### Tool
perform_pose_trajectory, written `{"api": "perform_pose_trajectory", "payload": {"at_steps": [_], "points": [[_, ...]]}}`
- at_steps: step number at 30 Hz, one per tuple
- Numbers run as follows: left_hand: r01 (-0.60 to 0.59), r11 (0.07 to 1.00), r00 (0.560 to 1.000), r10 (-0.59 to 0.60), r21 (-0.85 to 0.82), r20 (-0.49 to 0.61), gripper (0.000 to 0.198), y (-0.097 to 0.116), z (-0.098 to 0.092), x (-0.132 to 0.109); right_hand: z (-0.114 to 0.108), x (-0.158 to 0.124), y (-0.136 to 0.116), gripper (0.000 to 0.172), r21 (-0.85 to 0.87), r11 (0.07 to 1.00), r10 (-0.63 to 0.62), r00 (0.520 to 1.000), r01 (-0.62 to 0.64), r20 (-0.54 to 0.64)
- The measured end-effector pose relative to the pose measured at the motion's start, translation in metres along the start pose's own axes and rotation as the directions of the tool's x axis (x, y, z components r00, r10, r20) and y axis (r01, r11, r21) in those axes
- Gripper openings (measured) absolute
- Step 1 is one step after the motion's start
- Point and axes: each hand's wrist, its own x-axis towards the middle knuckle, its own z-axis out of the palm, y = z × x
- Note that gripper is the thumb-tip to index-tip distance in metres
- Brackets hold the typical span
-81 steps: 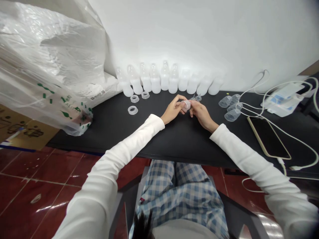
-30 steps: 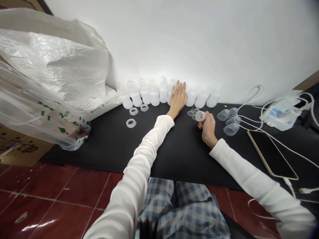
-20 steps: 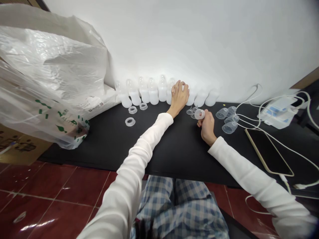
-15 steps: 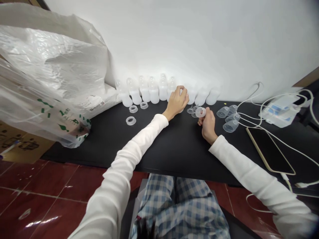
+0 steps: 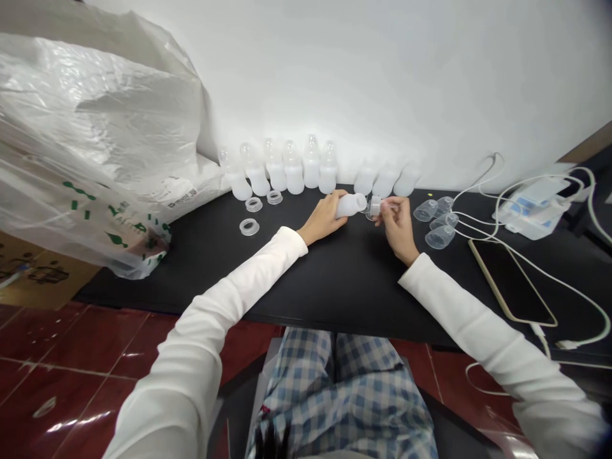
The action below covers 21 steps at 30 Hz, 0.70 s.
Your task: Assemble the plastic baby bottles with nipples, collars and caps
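My left hand is wrapped round a white bottle, tilted with its open neck toward the right. Just right of that neck, the fingers of my right hand pinch a clear ring with a nipple. A small gap seems to separate the two parts. Behind stand several capped bottles on the left and three bottles without caps on the right. Clear rings lie at the left, and several clear caps lie right of my right hand.
Large plastic bags and a cardboard box fill the left side. On the right of the black table are a phone, white cables and a white and blue device. A white wall rises behind.
My left hand has drawn a bottle out of the row and forward, tipping it over. My right hand has turned the ring so it faces the bottle's neck.
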Motion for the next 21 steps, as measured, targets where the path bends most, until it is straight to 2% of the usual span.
{"api": "perform_pose_trajectory", "payload": {"at_steps": [4,10,17,21], "points": [[-0.045,0.994,0.998,0.04,0.101,0.054,0.049,0.006,-0.009,-0.008,-0.004,-0.001,-0.005,0.048,-0.035,0.999,-0.032,0.996,0.035,0.082],[0.066,0.983,0.995,-0.077,0.169,0.058,0.05,0.009,-0.016,-0.017,-0.005,-0.003,-0.008,0.041,-0.218,0.958,-0.133,0.962,0.186,0.238],[-0.055,0.98,0.994,0.037,0.192,0.099,0.064,-0.002,-0.022,-0.015,-0.011,-0.002,-0.008,0.03,-0.208,0.949,-0.156,0.924,0.239,0.35],[-0.066,0.982,0.991,0.045,0.175,0.122,0.069,-0.001,-0.028,-0.016,-0.012,-0.002,-0.01,0.026,-0.205,0.944,-0.162,0.906,0.258,0.392]]}}
